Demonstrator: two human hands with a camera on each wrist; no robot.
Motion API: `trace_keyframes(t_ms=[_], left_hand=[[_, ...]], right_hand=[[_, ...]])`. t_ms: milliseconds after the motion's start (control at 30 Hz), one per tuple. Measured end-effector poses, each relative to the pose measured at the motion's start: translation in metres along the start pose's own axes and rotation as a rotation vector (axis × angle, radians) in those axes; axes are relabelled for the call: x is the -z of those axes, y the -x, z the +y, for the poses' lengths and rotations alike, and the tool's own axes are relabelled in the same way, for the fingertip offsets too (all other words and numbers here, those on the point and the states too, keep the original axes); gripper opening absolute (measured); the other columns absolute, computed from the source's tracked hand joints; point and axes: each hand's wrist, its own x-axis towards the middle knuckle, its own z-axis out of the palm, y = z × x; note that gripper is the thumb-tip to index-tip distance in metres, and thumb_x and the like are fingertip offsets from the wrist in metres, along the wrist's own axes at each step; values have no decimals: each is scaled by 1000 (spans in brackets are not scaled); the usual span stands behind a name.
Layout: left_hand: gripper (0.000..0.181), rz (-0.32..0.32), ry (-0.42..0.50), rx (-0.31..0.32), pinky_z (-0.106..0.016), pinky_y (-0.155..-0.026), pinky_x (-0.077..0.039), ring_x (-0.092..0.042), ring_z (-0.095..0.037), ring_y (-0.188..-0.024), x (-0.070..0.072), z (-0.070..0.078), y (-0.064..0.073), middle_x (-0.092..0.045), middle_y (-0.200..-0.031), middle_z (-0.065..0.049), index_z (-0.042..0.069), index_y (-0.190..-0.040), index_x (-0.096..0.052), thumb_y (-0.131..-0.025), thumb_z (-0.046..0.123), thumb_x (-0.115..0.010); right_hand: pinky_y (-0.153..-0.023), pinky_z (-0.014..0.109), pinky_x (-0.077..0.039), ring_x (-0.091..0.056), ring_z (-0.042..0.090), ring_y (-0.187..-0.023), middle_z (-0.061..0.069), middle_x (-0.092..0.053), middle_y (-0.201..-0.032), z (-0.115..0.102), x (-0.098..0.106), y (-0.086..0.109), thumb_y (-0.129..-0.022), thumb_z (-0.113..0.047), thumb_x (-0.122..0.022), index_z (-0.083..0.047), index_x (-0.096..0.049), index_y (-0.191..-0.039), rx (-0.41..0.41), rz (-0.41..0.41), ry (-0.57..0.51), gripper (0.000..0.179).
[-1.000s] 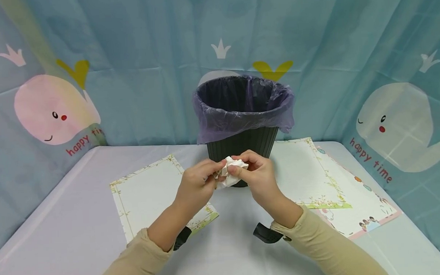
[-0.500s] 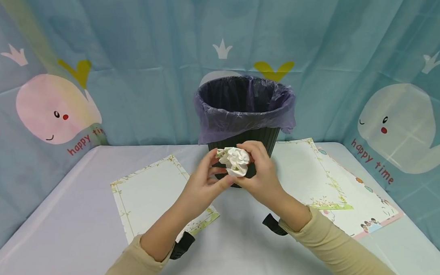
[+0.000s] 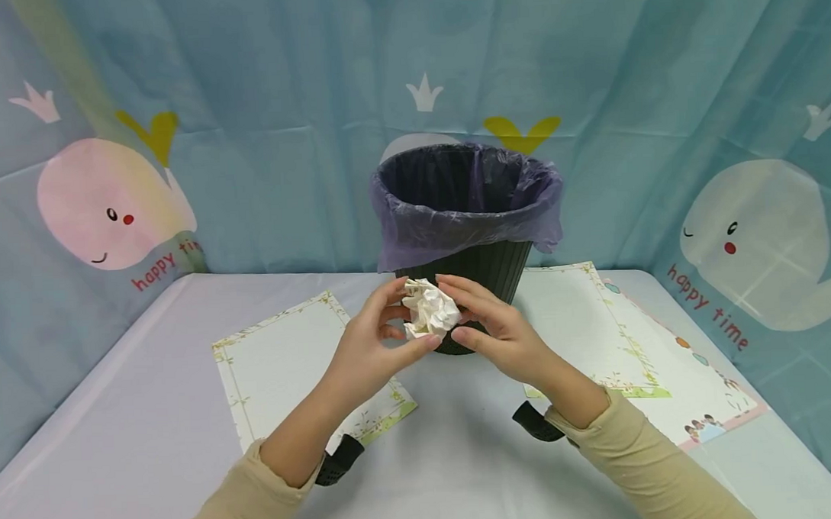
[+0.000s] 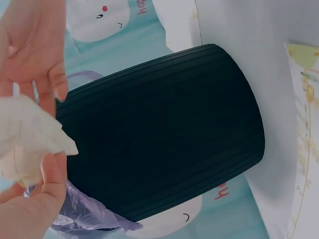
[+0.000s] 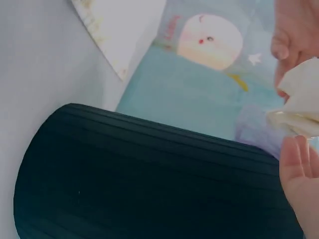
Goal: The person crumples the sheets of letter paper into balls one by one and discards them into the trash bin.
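A crumpled ball of white paper point(image 3: 431, 308) is held up in front of the bin, between both hands. My left hand point(image 3: 369, 351) holds it from the left, fingers curled behind it and thumb below; the left wrist view also shows the paper point(image 4: 30, 132) beside this hand's thumb. Close to the ball's right side is my right hand point(image 3: 503, 333), its fingers fairly straight and its thumb apart from the paper. Whether its fingertips touch the ball I cannot tell. Behind stands a black ribbed bin point(image 3: 491, 268) lined with a purple bag point(image 3: 456, 231).
One flat sheet with a floral border point(image 3: 288, 363) lies left on the white-covered table point(image 3: 118, 392). To the right, another floral sheet point(image 3: 569, 323) overlaps a pink-edged sheet point(image 3: 702, 394). A blue curtain point(image 3: 279, 81) with printed whales hangs at the back and sides.
The paper has gone from being squeezed by both hands to a rounder ball, turned and shifted slightly left. My right hand has loosened and drawn its thumb off to the right.
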Motion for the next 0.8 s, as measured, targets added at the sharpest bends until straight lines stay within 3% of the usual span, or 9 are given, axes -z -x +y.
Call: trace_keyframes(t_ms=[167,300,400,500,600,700,800], left_hand=[[81,-35,-89,-138,-40,-87,-48,-53,-20,-113,1,1,2,-50,-138,-9,1,-146,-39,-78,12,-82],[88,-130,-148,-213,-34,-89,-46,-49,-21,-114,4,-1,5,-44,-145,-10,2,-149,-34,-77,12,-83],[93,-211,-149,-222,-33,-93,-44,-46,-21,-117,8,-1,8,-37,-150,-9,4,-151,-29,-77,12,-83],[89,-206,-109,-233,-33,-93,-44,-47,-22,-118,11,-2,9,-41,-147,-9,2,-149,-33,-76,8,-83],[83,-159,-75,-264,-33,-91,-45,-48,-22,-116,10,-3,9,-46,-142,-10,0,-145,-40,-74,3,-83],[79,-134,-60,-275,-38,-92,-46,-49,-24,-118,9,-3,9,-49,-140,-11,0,-141,-46,-72,1,-84],[79,-145,-49,-203,-47,-96,-44,-48,-26,-123,8,-1,8,-46,-143,-10,5,-142,-47,-72,4,-84]], right_hand=[[-81,23,-52,-57,14,-112,35,-39,-138,-3,2,-1,-92,-29,-65,18,-48,-123,-129,46,-176,59],[-83,24,-52,-58,14,-104,34,-48,-127,-7,-1,2,-88,-38,-66,19,-44,-125,-144,30,-132,71],[-86,24,-50,-58,12,-104,36,-51,-121,-9,-4,5,-90,-39,-63,19,-43,-128,-123,17,-86,72],[-85,24,-51,-59,11,-104,40,-49,-121,-10,-4,7,-91,-37,-62,21,-41,-130,-127,14,-117,73],[-84,23,-52,-59,11,-105,41,-46,-126,-10,-2,6,-90,-35,-63,22,-37,-133,-148,0,-156,76],[-86,24,-52,-57,11,-112,28,-48,-136,-10,1,5,-89,-32,-66,23,-31,-136,-174,-32,-234,80],[-87,24,-51,-56,11,-117,6,-52,-138,-10,4,5,-87,-29,-69,23,-30,-136,-187,-49,-302,82]])
